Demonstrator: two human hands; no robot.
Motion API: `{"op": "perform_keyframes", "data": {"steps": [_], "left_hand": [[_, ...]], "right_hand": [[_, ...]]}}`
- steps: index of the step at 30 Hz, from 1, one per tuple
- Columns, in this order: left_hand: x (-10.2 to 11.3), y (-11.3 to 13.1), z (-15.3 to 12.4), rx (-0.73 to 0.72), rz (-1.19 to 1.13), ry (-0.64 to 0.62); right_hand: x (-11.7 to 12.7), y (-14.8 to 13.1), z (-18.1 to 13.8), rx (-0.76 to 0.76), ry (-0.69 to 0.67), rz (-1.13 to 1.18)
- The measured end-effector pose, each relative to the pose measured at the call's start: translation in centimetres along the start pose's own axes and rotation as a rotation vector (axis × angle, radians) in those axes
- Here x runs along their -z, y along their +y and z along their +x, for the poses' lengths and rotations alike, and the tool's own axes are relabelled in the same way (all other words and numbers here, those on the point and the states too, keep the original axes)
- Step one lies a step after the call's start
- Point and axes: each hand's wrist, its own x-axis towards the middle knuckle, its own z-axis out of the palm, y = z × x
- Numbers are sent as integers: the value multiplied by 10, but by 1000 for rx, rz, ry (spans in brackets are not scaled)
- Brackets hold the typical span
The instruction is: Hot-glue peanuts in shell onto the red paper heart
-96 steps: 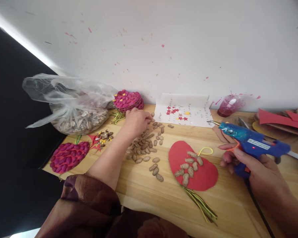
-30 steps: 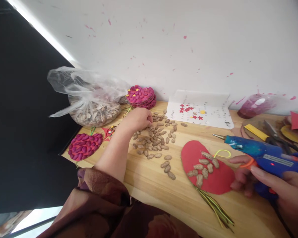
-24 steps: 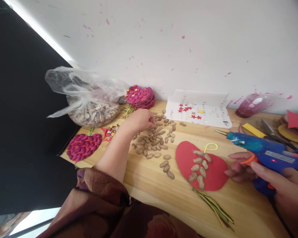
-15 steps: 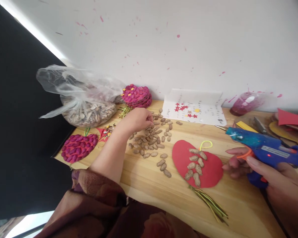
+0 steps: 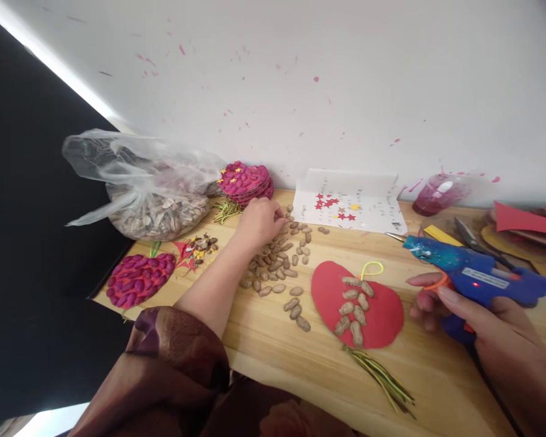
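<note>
My left hand [image 5: 262,223] reaches over the far side of a loose pile of peanuts [image 5: 275,264]. Its fingers are curled together, and whatever lies between them is hidden. In my right hand [image 5: 495,328] is a blue hot glue gun [image 5: 468,270] with a lit red light. Its metal nozzle points left, above the table and apart from the card. Just left of that hand lies a red card cutout [image 5: 386,315] with a yellow loop on top and a tassel of green strings [image 5: 382,379] below. Several peanuts [image 5: 357,334] sit in two rows down its middle.
A clear bag of shells [image 5: 159,212] stands at the back left, beside stacked purple peanut-covered cutouts [image 5: 246,182]. Another purple cutout [image 5: 141,279] lies front left. Behind are a paper with stars [image 5: 346,200], a cup of dark red liquid [image 5: 437,197] and scissors [image 5: 466,233].
My left hand has shifted slightly back and to the right over the peanut pile. The whole view has moved a little. My right hand still holds the glue gun in about the same place.
</note>
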Motion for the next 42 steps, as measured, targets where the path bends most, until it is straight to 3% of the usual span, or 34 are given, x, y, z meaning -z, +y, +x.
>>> {"op": "perform_keyframes", "data": {"steps": [9,25,28,34,42], "left_hand": [[8,-3,0,-10,-22,-96],[2,-6,4,-9,-13,-66],[9,-11,2,-2,-31,-21],[30,-23,-4,101,-15,189],[29,-27,-4,103,-88,239]], "right_hand": [[0,2,0,-20,-29,35],[3,6,2,-26,-43,57],[4,9,3,-28,-35,45],[13,23,8,-34,-58,16],[24,45,14,-58,-40,9]]}}
